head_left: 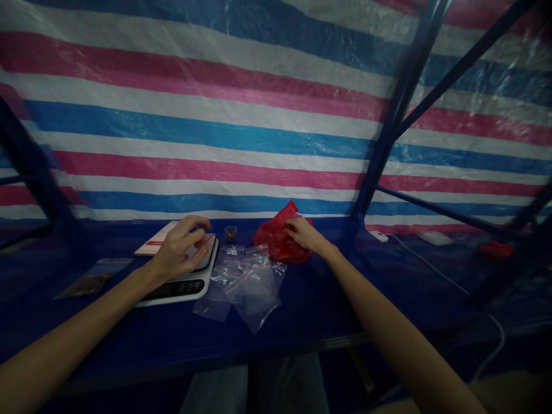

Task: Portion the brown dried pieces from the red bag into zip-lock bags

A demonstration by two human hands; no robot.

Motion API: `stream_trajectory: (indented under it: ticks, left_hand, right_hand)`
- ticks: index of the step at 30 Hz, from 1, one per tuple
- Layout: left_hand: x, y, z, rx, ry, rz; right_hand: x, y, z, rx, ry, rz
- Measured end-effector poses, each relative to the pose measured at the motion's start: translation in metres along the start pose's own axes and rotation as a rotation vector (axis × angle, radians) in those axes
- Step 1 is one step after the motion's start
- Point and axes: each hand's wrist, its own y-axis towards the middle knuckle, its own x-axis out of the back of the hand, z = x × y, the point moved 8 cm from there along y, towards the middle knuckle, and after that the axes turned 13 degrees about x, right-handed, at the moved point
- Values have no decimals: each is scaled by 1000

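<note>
My left hand (181,250) hovers with curled fingers over a white digital kitchen scale (181,286), hiding most of its top, and I see nothing in that hand. My right hand (304,234) presses into a crumpled red plastic bag (284,247), its fingers gathered on the bag. Several clear zip-lock bags (244,287) lie overlapped between the scale and the red bag. Behind them stands a small clear cup (231,233) with dark contents.
A pale booklet (155,241) lies behind the scale, and a flat clear packet (95,278) lies to its left. The blue table (302,310) backs onto a striped tarp (215,138) with dark blue frame bars (397,109). At right are a white box (433,237), a white cable (444,273) and a red object (495,250).
</note>
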Motion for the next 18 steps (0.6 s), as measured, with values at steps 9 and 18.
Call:
stream_trajectory:
  ticks: [9,18]
  left_hand:
    - [1,-3,21,33,30,-11]
    - [3,1,14,-11,69,-37]
  right_hand:
    - [-5,2,11,-69,74,144]
    - [-28,-3,8,-31,-7,238]
